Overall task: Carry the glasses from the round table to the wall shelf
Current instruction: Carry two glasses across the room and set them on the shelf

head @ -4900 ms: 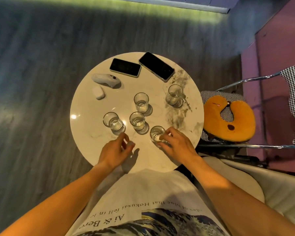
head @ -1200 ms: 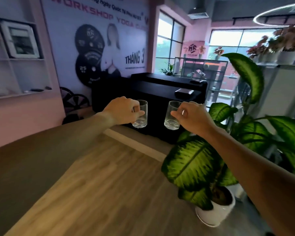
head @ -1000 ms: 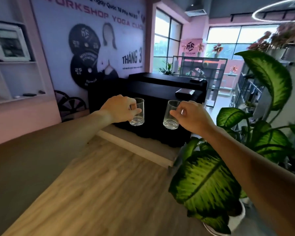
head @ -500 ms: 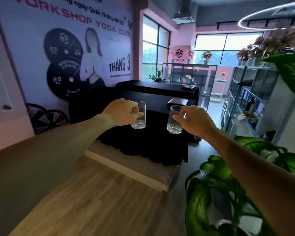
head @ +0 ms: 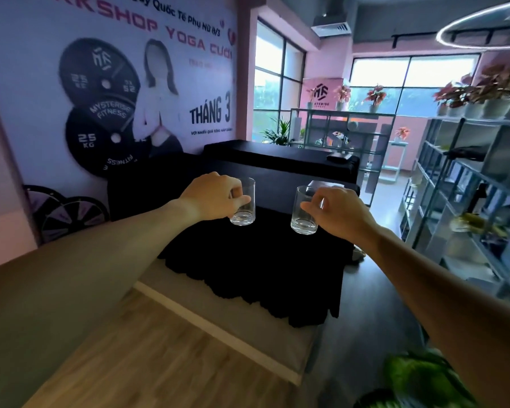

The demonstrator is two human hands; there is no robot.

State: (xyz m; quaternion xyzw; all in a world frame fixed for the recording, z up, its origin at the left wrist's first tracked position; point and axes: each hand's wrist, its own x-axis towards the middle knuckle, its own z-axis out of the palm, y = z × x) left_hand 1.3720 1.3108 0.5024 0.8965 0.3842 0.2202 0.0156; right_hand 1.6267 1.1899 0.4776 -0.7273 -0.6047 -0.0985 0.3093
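Note:
I carry two clear drinking glasses at chest height, both upright. My left hand (head: 215, 195) grips the left glass (head: 245, 212) from its left side, fingers curled round the wall. My right hand (head: 340, 212) pinches the right glass (head: 304, 220) near its rim from the right. The glasses hang about a hand's width apart, in front of a black-draped platform. A grey metal wall shelf (head: 465, 184) with open compartments runs along the right side. The round table is out of view.
A low platform covered in black cloth (head: 256, 260) stands straight ahead on a pale base. A big poster wall (head: 115, 92) is at the left, windows at the back. Leaves of a potted plant (head: 424, 378) show at the bottom right. Wooden floor lies below.
I have moved forward and turned right; the plant has slid down out of the way and the right-hand shelf has come closer. Both hands keep the same grip on the glasses.

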